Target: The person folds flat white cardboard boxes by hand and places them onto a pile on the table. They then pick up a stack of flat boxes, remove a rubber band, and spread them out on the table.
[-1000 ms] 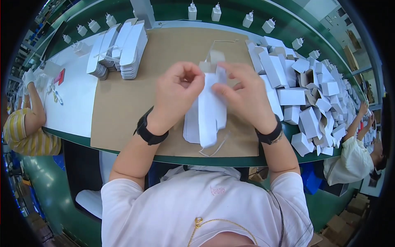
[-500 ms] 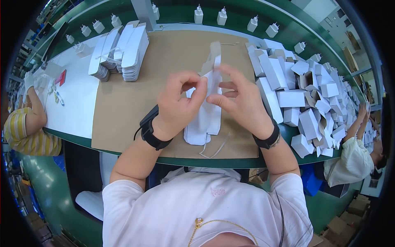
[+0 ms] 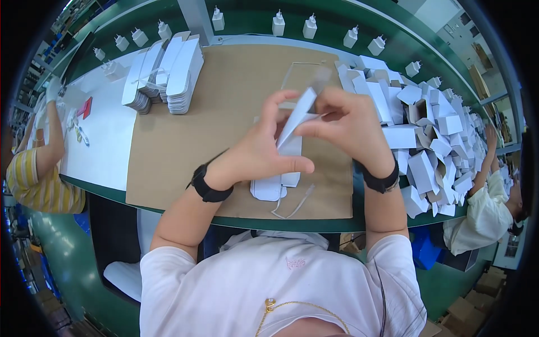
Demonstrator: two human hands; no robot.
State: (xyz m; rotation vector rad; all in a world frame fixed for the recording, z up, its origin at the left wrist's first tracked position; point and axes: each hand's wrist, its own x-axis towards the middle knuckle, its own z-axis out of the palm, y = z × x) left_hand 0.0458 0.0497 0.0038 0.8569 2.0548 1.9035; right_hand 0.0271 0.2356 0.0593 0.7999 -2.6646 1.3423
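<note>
Above the brown mat [image 3: 224,112] on the bench, both hands meet on one flat white carton blank [image 3: 296,115], lifted off the surface and tilted edge-up. The left hand [image 3: 264,149] pinches its lower part, thumb stretched out to the right under it and fingers curled up against its near face. The right hand [image 3: 348,126] pinches the upper part between thumb and fingertips [image 3: 314,121], the other fingers bent. Each wrist wears a black band.

Under the hands, a few more flat blanks [image 3: 275,182] lie on the mat near its front edge, with a thin white strap loop [image 3: 292,205] just beside them. At the mat's far left stand stacks of blanks [image 3: 168,73]. To the right lies a heap of folded white boxes [image 3: 426,135]. White chargers [image 3: 278,23] stand in a row along the green rail behind. A person in a striped yellow top [image 3: 33,180] works at the left end, another in pale yellow [image 3: 477,219] at the right.
</note>
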